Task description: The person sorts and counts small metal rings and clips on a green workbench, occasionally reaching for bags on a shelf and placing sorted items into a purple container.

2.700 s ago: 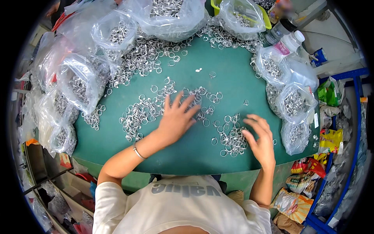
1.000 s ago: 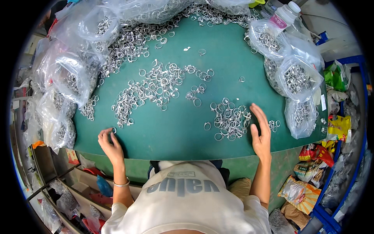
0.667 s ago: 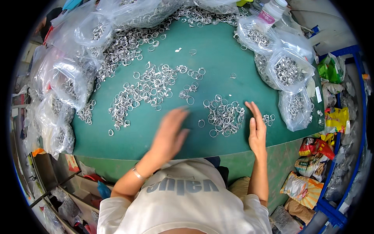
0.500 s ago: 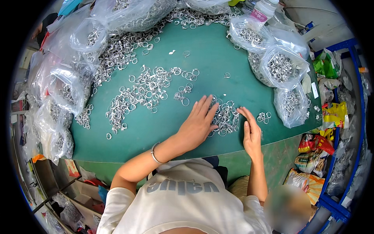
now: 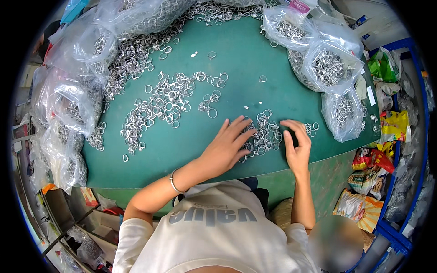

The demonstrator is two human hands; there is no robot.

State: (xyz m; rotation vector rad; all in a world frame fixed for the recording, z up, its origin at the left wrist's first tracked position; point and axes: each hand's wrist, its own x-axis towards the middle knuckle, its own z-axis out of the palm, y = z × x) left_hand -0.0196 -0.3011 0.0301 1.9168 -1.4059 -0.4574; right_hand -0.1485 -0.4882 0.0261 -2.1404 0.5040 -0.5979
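Note:
A small heap of silver metal rings (image 5: 263, 133) lies near the front edge of the green table (image 5: 246, 68). My left hand (image 5: 226, 146) lies flat with fingers spread on the left side of this heap. My right hand (image 5: 297, 144) stands on its edge at the right side of the heap, fingers curled toward it. Neither hand grips anything. A wider scatter of the same rings (image 5: 164, 102) spreads over the table's left half. A thin bangle sits on my left wrist.
Clear plastic bags full of rings (image 5: 327, 68) stand along the right, and more such bags (image 5: 68, 100) line the left and back. Loose rings (image 5: 136, 50) pile at the back left. Colourful packets (image 5: 373, 164) lie beyond the right edge, by a blue frame.
My left hand came from the table's front left edge across to the small heap. My right hand stayed beside the heap, and both hands now bracket it.

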